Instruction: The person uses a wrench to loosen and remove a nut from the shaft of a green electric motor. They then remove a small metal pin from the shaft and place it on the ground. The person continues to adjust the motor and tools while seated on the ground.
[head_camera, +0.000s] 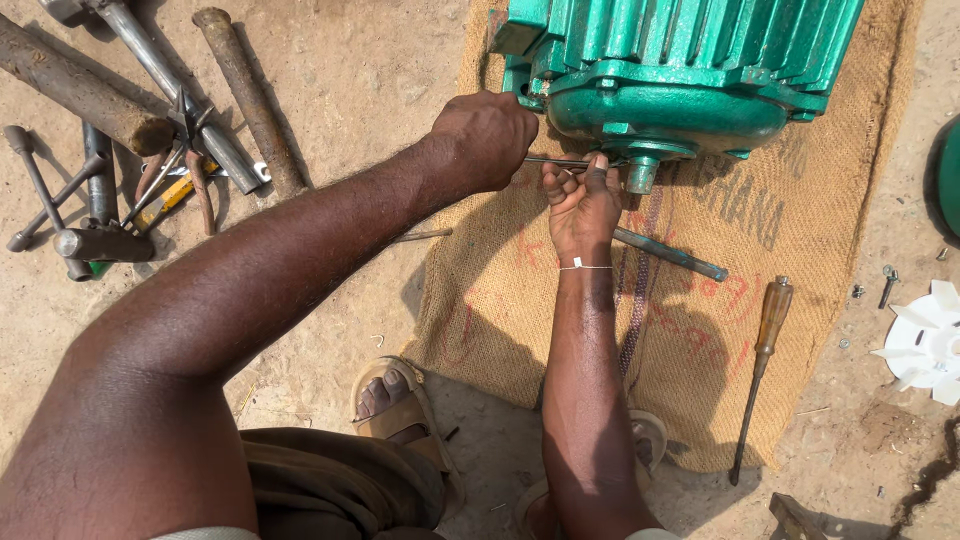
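Both hands work a thin rod at the foot of a green motor on a burlap sack.

The left hand (487, 137) is fisted around the rod (557, 161); the right hand (582, 203) pinches its far end, just beside the motor (680, 70) shaft. The sack (800, 230) lies on the dirt floor, a screwdriver (760, 370) at its right edge, pipes and wrenches (130, 150) well apart to the left.

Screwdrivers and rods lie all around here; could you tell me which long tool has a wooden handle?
The screwdriver lying on the sacking, right of the right hand. Its handle is brown wood; the rod beside it is bare metal.
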